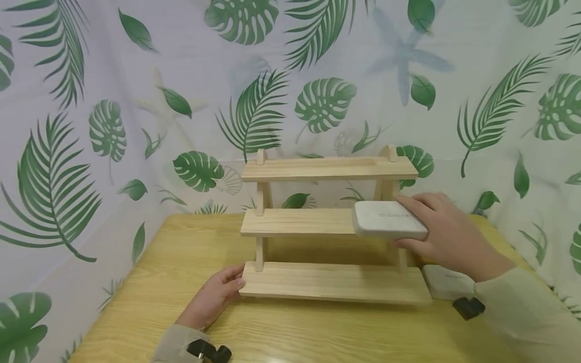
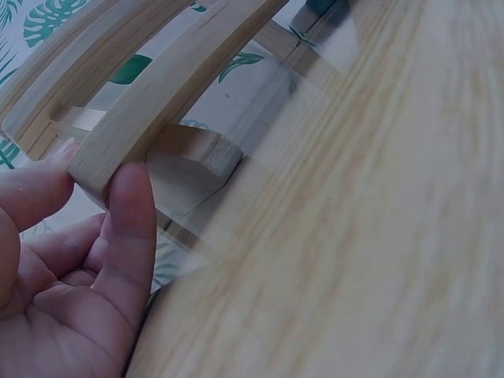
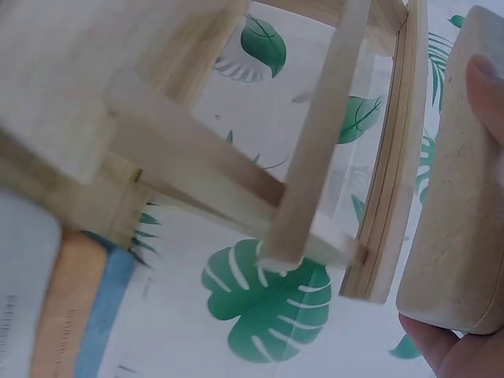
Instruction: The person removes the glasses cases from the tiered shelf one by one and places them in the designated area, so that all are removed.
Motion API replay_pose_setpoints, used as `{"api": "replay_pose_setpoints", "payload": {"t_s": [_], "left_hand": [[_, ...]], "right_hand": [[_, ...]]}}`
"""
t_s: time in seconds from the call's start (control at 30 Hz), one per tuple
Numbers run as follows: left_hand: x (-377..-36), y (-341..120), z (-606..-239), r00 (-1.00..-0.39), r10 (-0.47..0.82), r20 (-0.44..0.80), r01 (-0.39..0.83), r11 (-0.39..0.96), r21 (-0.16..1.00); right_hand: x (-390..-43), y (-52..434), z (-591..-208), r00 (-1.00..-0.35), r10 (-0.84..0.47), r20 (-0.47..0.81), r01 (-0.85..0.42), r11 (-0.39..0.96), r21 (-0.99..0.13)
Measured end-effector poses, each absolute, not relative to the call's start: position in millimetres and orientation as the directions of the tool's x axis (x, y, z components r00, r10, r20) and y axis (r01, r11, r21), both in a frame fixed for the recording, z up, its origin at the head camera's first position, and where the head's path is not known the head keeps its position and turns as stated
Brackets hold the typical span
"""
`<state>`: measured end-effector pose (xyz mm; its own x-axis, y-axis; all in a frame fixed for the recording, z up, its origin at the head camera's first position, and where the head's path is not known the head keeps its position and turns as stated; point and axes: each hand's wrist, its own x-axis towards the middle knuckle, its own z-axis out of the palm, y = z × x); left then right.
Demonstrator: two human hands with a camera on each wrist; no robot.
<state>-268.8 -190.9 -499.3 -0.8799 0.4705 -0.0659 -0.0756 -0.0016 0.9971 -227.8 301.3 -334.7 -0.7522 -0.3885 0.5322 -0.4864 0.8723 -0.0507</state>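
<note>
A three-tier wooden display shelf [image 1: 336, 282] stands on the table. At its left end, my left hand [image 1: 218, 295] grips the bottom board; in the left wrist view the thumb and a finger [image 2: 132, 205] pinch that board's end [image 2: 118, 142]. My right hand [image 1: 447, 234] holds a white rounded case [image 1: 386, 220] with printed lettering, thumb below and fingers above. In the head view the case overlaps the right part of the middle board [image 1: 299, 222]. The right wrist view shows the held case [image 3: 453, 181] beside the shelf's wooden frame [image 3: 386, 157].
Another white case [image 1: 447, 282] lies at the shelf's right end, partly behind my right forearm. In the right wrist view, a white case [image 3: 24, 276], an orange one [image 3: 67, 299] and a blue one [image 3: 106, 315] sit together. Leaf-printed cloth [image 1: 181, 126] surrounds the wood-grain table [image 1: 190, 247].
</note>
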Motion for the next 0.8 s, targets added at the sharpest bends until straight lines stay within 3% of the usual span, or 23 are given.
{"api": "replay_pose_setpoints", "payload": {"t_s": [0.47,0.8], "left_hand": [[-270,-190,-499,-0.885,0.461,-0.061,-0.072,-0.006,0.997],[-268,-188,-497,-0.883,0.465,-0.066,-0.077,-0.003,0.997]], "right_hand": [[-194,338,-365,-0.736,-0.387,0.555,-0.462,0.887,0.005],[-167,362,-383,-0.869,-0.284,0.404,-0.339,0.938,-0.068]]}}
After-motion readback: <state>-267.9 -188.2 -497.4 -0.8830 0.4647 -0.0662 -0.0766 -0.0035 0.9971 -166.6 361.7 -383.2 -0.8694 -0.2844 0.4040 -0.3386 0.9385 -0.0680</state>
